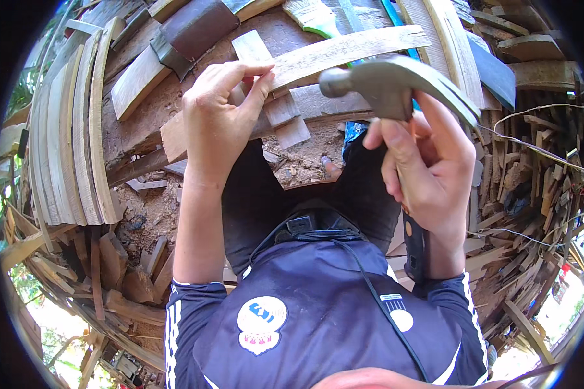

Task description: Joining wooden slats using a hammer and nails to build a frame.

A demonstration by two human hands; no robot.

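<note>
A: How far along, judging by the wood?

B: Only partway, at a guess. Laid out but apparently unfinished: the long pale strip (350, 53), running off to the right from the left grip (217, 110). Just below that, to the right of the same grip, see a short pale block (282, 109), apparently lying across a lower board (331, 109).

A: And holding what?

B: On the left, closed thumb to forefinger on the near end of the strip, by the look of things. Pinching anything smaller besides? Cannot tell. In the right grip (428, 159), clenched round the handle, a hammer (389, 81). Head held up between both grips, seemingly clear of the wood.

A: Fixed down anywhere?

B: Too small to make out, and partly covered by the hammer. Best judged as not yet done.

A: Containers?

B: None to make out for certain near either grip, so no contents to report. Beyond the left grip and to the right, on the desk (146, 126), a brush (313, 18) edged in green. Well to the left of that grip, a stack of boards (78, 129).
</note>
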